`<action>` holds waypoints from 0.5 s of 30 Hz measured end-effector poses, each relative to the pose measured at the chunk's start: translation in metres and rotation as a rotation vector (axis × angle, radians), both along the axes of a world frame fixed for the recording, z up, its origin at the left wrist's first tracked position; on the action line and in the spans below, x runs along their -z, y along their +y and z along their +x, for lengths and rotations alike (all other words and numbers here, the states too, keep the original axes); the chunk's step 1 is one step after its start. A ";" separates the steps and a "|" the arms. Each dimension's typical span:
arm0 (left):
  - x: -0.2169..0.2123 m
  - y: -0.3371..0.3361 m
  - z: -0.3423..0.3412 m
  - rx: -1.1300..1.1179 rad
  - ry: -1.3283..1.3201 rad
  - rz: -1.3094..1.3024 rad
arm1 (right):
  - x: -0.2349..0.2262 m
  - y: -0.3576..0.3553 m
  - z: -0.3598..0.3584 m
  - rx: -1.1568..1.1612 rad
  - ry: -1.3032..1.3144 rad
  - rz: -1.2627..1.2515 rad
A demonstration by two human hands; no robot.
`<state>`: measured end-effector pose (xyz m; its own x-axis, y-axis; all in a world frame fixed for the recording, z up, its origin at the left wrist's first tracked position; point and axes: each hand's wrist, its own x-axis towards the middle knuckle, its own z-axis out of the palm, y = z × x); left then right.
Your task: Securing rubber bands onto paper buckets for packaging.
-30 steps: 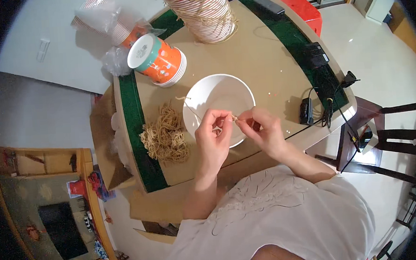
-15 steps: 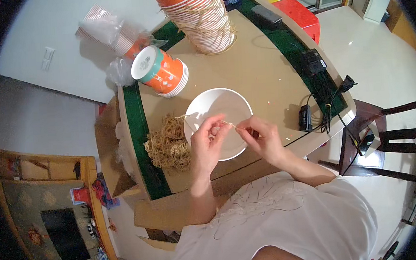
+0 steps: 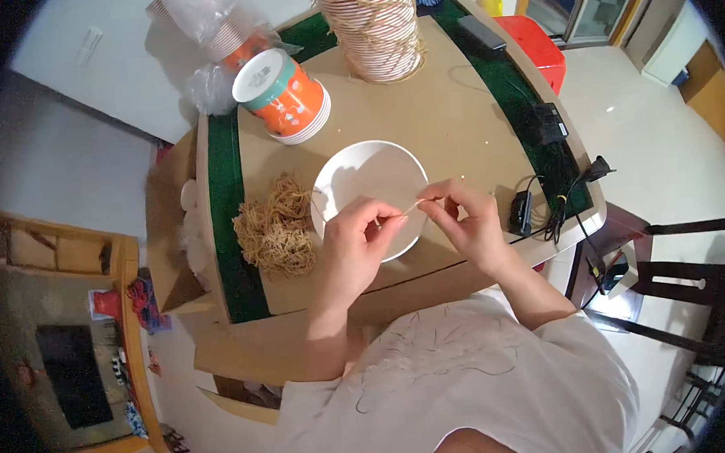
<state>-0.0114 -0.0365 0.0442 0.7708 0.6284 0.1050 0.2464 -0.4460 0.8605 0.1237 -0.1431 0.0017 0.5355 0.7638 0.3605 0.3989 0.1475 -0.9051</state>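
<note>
My left hand [image 3: 360, 241] and my right hand [image 3: 466, 220] pinch the two ends of a thin tan rubber band [image 3: 409, 209], stretched between them over the near edge of a white paper bowl [image 3: 366, 185]. The bowl lies on a tan table [image 3: 456, 121] and looks empty. Just left of the bowl sits a heap of tan rubber bands [image 3: 274, 229], close to my left hand.
An orange-and-teal stack of paper bowls [image 3: 281, 94] lies on its side at the back left, by clear plastic bags [image 3: 200, 20]. A tall banded stack of bowls [image 3: 375, 22] stands behind. Black adapters and cables [image 3: 543, 199] lie at the table's right edge; a dark chair [image 3: 690, 289] stands right.
Both hands have kept the band stretched between them over the bowl; the view has drifted, so the table sits lower in the picture.
</note>
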 end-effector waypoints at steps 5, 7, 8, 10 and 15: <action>-0.010 -0.004 -0.003 0.036 -0.081 -0.014 | -0.009 -0.004 0.004 -0.146 -0.009 0.066; -0.011 -0.006 -0.003 0.065 -0.130 -0.057 | -0.008 -0.008 0.005 -0.170 -0.086 0.111; -0.012 -0.007 -0.004 0.052 -0.141 -0.056 | -0.005 -0.012 0.005 -0.184 -0.096 0.110; -0.013 -0.005 -0.006 0.053 -0.301 -0.251 | 0.006 -0.019 0.008 -0.054 -0.237 0.052; -0.014 -0.004 0.000 0.029 -0.354 -0.310 | 0.006 -0.026 0.024 -0.145 -0.306 -0.035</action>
<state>-0.0111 -0.0400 0.0578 0.7392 0.6503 0.1755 -0.0952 -0.1571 0.9830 0.1477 -0.1688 -0.0045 0.2912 0.8390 0.4596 0.6298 0.1935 -0.7522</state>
